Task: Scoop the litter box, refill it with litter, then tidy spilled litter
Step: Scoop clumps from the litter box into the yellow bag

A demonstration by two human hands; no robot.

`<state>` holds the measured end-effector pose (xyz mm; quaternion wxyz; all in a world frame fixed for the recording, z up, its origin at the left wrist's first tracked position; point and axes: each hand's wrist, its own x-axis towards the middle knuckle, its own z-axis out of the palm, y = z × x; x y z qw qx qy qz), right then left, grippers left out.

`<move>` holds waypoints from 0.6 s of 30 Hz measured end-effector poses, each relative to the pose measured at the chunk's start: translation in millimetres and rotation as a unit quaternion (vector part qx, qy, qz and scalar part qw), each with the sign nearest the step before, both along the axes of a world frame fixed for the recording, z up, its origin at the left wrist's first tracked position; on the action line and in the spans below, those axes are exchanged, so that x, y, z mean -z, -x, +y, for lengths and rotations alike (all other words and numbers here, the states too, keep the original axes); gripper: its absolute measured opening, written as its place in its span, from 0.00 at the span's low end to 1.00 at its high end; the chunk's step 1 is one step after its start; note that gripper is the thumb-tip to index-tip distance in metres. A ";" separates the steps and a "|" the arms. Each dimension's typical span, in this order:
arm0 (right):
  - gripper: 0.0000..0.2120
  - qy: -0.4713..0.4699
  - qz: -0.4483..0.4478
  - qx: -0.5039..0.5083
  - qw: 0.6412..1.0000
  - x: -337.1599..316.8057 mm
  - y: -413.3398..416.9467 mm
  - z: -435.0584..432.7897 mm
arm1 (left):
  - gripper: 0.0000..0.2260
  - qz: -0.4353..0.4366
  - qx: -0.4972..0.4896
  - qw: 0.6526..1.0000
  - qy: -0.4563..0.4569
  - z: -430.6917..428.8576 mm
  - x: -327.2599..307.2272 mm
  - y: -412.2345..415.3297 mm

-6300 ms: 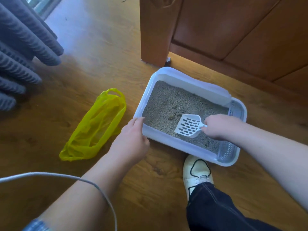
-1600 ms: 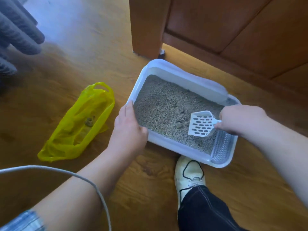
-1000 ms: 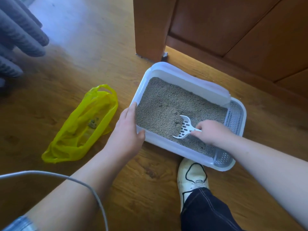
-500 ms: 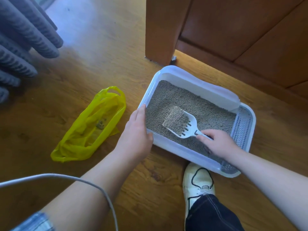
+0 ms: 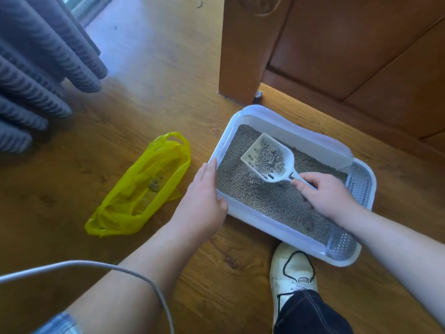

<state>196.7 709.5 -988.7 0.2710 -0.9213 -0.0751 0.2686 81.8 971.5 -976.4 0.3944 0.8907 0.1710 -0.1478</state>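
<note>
Evidently the scooping stage is under way and not finished: the right hand [image 5: 327, 196] is clenched around the handle of the white slotted scoop [image 5: 268, 160], which hangs just above the litter with a heap of grey granules and clumps in its bowl. The litter box [image 5: 272, 227] sits on the wooden floor [image 5: 154, 75], its far corner close to the leg of a wooden cabinet [image 5: 240, 49]. The left hand [image 5: 204, 196] lies flat against the box's left rim, fingers extended, steadying it rather than gripping anything. To the left, well apart from the box, the yellow plastic bag [image 5: 142, 186] lies open on the floor with a small grey clump already inside, so at least one load appears to have gone in. Refilling and tidying look untouched; no litter supply is in view, and I cannot make out spilled grains on the floor. For room, the path from box to bag crosses the left rim and the left hand, so the loaded scoop likely needs lifting clear of both. The floor between them is open. A white shoe [image 5: 292, 268] sits just beside the near rim, and a grey cable [image 5: 96, 265] arcs across the left forearm.
</note>
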 end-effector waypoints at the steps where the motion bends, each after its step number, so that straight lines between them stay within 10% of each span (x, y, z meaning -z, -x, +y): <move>1: 0.10 -0.004 -0.004 0.005 1.000 -1.0 -1.9 4.4 | 0.38 0.000 -0.002 1.000 0.002 2.6 -0.5 1.0; 18: 0.17 -0.022 -0.087 -0.097 0.991 -41.1 -14.2 146.2 | 0.36 0.022 -0.092 0.994 -0.050 74.9 -27.6 40.6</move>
